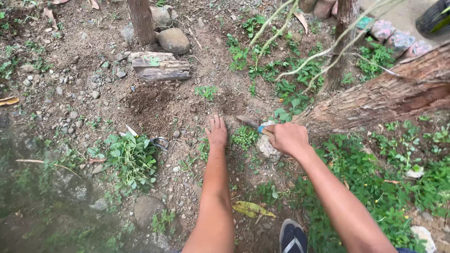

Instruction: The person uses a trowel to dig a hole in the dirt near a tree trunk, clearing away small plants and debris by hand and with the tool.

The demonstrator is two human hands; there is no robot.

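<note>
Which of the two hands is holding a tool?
The right hand grips a small digging tool; the left hand lies flat and empty on the soil.

I am watching my left hand [216, 132] lying flat, fingers together, on the bare soil [154, 105]. My right hand [289, 138] is gripping a small trowel [253, 124] by its handle, the blade pointing left over the dirt just beside a pale stone [265, 146]. Scissors [149, 139] are lying near a leafy weed [131, 157] to the left. A leaning tree trunk [389, 96] is crossing the right side.
</note>
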